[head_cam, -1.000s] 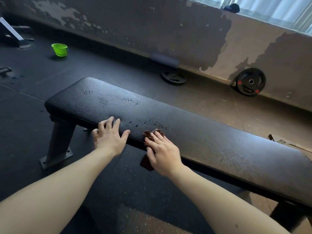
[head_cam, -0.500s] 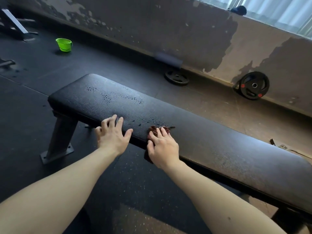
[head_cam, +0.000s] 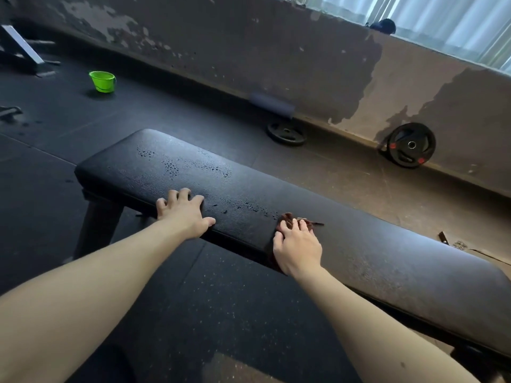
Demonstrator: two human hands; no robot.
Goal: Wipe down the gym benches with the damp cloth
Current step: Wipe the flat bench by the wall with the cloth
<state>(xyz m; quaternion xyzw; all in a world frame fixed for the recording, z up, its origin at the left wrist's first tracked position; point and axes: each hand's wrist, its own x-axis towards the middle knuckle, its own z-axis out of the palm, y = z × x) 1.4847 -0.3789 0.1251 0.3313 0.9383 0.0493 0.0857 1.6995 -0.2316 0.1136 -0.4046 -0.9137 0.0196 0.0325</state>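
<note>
The damp cloth (head_cam: pixel 287 218), a reddish-brown rag, lies bunched on the near edge of the black padded worktop (head_cam: pixel 387 258), roughly at its middle, with a dark fold hanging down over the near side. The right grip (head_cam: pixel 297 244) covers most of it. Its fingers are curled over the bunched fabric and clenched onto it, and the palm sits over the edge. This looks like a hold meant both to press the wet rag into the vinyl and to keep it from slipping out during a stroke. The left grip (head_cam: pixel 184 214) is released and holds nothing. Its fingers lie spread on the near edge to the left of the cloth, apart from it, thumb along the rim, most likely to brace the person's lean and steady the pad. Water droplets (head_cam: pixel 249 207) bead on the surface between the two, with more toward the far left end, so that stretch seems wetted but not yet wiped. The right part looks dull and dusty. A green bucket (head_cam: pixel 102 81) stands on the dark floor (head_cam: pixel 193 299) at the far left, probably the water source, set clear of the feet. By the wall (head_cam: pixel 304 51) a flat weight plate (head_cam: pixel 286 132) lies on the floor and a leaning weight plate (head_cam: pixel 411 145) rests against it
</note>
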